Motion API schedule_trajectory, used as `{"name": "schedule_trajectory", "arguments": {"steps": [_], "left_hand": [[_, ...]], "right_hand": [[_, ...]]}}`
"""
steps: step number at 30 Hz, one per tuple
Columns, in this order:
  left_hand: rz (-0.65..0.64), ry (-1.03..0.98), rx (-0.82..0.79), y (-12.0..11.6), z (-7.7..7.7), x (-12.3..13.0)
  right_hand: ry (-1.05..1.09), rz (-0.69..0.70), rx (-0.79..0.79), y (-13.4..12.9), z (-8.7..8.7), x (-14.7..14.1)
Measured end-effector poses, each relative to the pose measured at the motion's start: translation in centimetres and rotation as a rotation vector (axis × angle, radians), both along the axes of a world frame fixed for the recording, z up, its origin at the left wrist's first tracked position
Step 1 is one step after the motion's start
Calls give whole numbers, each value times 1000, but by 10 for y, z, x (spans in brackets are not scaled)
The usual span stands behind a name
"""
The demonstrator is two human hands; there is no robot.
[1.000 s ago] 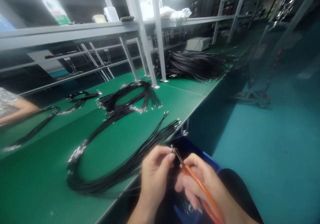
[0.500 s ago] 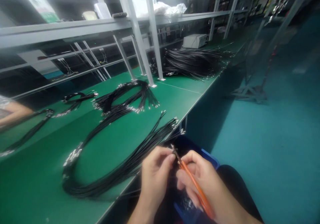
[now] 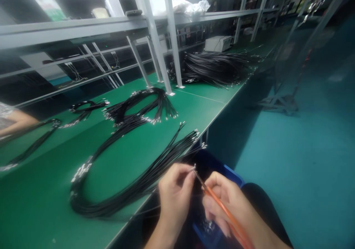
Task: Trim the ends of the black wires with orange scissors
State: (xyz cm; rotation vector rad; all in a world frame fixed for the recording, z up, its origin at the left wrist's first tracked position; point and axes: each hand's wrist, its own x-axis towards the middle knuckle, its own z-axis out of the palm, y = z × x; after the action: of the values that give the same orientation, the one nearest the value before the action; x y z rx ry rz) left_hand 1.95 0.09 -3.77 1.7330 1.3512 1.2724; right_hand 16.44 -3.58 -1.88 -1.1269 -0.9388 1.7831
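My left hand (image 3: 176, 189) pinches the end of a black cable, whose small metal tip (image 3: 194, 166) shows just past the fingertips. In my right hand (image 3: 226, 197) is a tool with orange handles (image 3: 224, 210), its thin dark jaws pointing at that tip. Both hands are in front of the bench edge, above a blue bin (image 3: 234, 175). Beside them a long bundle of black cables (image 3: 130, 189) curves over the green bench (image 3: 50, 201), with silvery ends.
More cable bundles (image 3: 122, 108) lie further back, and a large pile (image 3: 216, 67) is beyond the shelf posts (image 3: 159, 45). Another person's forearm (image 3: 23, 120) rests at the far left. A pale box (image 3: 218, 43) stands behind the pile.
My right hand and the orange tool have moved slightly to the right. The tool's jaws have drawn a little away from my left fingertips. My left hand has barely moved.
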Motion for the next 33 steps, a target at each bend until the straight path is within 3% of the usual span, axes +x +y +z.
{"name": "schedule_trajectory", "arguments": {"steps": [7,16,19,28,33], "left_hand": [[-1,28,7,-1,-1,1],[12,50,13,3,-3,1],[10,42,3,4,-1,0],[-78,173,-30,2,-7,15],[-48,201,56,-1,-7,14]], "right_hand": [[18,-17,-3,3,-11,-3],[-181,15,-23,2,-2,-1],[-242,-70,15,0,-1,-1],[-170,-494,176,9,-5,8],[-190,-518,275,20,-5,0]]}}
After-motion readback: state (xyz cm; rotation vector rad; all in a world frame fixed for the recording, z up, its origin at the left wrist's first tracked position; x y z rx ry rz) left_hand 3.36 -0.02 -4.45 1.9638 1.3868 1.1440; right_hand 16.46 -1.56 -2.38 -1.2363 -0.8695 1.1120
